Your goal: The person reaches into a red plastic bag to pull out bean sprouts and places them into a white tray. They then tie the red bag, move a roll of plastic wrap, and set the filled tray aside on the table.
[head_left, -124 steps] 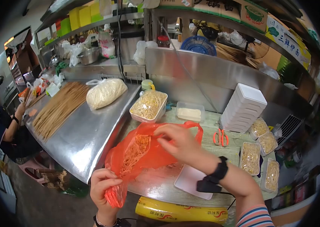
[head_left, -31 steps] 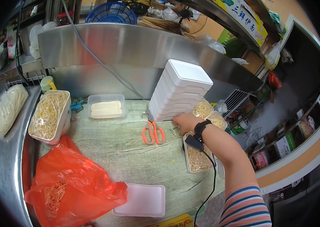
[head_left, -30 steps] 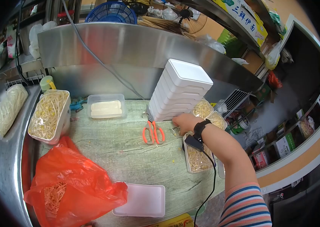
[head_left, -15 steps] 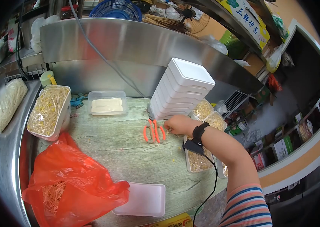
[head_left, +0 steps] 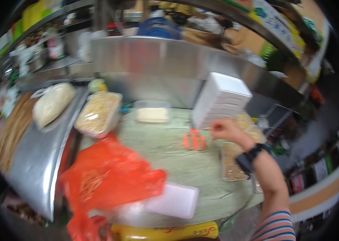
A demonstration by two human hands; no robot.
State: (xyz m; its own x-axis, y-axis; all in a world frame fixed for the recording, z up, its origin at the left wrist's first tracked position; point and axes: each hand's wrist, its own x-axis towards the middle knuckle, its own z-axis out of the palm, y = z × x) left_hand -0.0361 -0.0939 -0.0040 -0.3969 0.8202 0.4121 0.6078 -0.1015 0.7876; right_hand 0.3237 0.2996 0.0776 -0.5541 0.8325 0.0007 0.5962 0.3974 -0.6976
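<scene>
My right hand (head_left: 226, 131), blurred by motion, is raised over the table with its fingers curled together. Whatever it may hold is too small or smeared to make out. Just left of it lie scissors with orange handles (head_left: 194, 140). Behind it rises a stack of white plastic trays (head_left: 219, 102). Film-wrapped trays of bean sprouts (head_left: 233, 162) sit beneath and beside my right wrist. A red plastic bag (head_left: 113, 160) with sprouts inside spreads over the left front, next to a white tray (head_left: 173, 201). My left hand is not seen.
A heaped tub of bean sprouts (head_left: 98, 114) stands at the table's left. A clear container with a pale block (head_left: 152, 114) sits at the back. A bag of white contents (head_left: 54, 104) rests on the steel counter (head_left: 37, 160). A yellow box (head_left: 165, 231) lies at the front edge.
The view has swung left, so the scene sits further right. My right hand has lifted slightly off the tabletop beside the scissors. More of the yellow box shows at the front.
</scene>
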